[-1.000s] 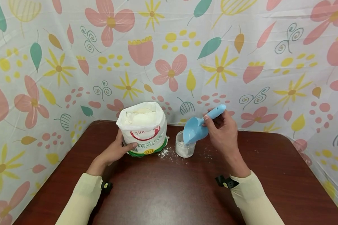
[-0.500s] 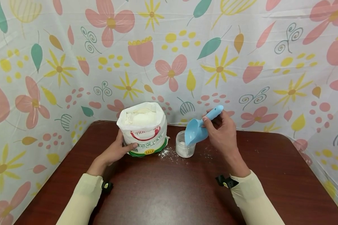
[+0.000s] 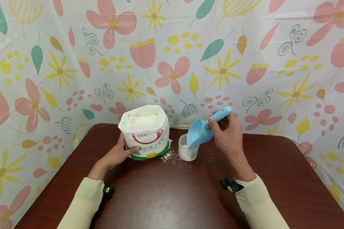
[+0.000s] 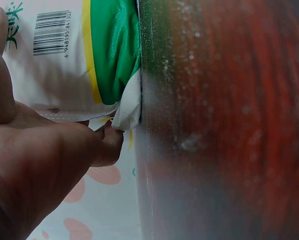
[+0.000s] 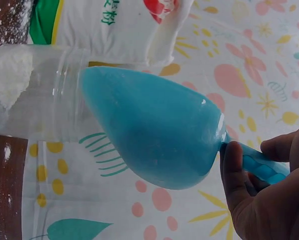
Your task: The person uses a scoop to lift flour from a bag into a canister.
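A white flour bag [image 3: 146, 136] with a green base stands open-topped on the table, full of white powder. My left hand [image 3: 117, 156] holds its left side, thumb on the front face; in the left wrist view the fingers reach round the bag's lower edge [image 4: 117, 102]. My right hand [image 3: 227, 133] grips the handle of a light blue scoop [image 3: 199, 132]. The scoop tilts down, its lip at the mouth of a small clear jar [image 3: 188, 154]. White powder lies at the jar's bottom in the right wrist view [image 5: 9, 77]. The scoop's inside is hidden there.
Spilled white powder [image 3: 169, 156] lies on the dark brown table [image 3: 166, 197] between bag and jar, with fainter specks right of the jar. A flower-patterned cloth [image 3: 172, 41] hangs close behind the table and along both sides.
The scoop has rocked slightly in my right hand, its lip tipping and then turning back over the jar. My left hand, the bag and the jar stay in place.
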Available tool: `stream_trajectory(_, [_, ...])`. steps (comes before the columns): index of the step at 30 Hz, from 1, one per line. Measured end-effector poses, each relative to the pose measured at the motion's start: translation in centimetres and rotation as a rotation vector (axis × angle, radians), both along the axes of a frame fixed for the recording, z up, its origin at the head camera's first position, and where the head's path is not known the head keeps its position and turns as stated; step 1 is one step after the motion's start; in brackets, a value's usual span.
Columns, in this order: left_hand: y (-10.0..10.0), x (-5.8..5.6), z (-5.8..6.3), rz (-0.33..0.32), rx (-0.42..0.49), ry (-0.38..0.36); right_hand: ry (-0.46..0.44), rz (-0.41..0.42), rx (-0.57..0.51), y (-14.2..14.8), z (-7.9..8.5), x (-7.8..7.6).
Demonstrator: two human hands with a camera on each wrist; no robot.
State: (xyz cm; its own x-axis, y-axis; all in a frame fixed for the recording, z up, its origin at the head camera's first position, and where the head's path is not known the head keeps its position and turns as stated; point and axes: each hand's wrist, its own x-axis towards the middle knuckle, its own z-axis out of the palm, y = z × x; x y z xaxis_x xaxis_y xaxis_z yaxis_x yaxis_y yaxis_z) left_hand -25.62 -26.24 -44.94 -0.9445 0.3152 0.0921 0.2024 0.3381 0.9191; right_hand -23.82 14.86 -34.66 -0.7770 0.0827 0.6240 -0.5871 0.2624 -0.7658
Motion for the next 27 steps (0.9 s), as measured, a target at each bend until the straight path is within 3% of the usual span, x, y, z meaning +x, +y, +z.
stream_trajectory(27, [0.1, 0.2, 0.1, -0.004, 0.002, 0.012, 0.094, 0.045, -0.113, -0.4, 2.0, 1.4])
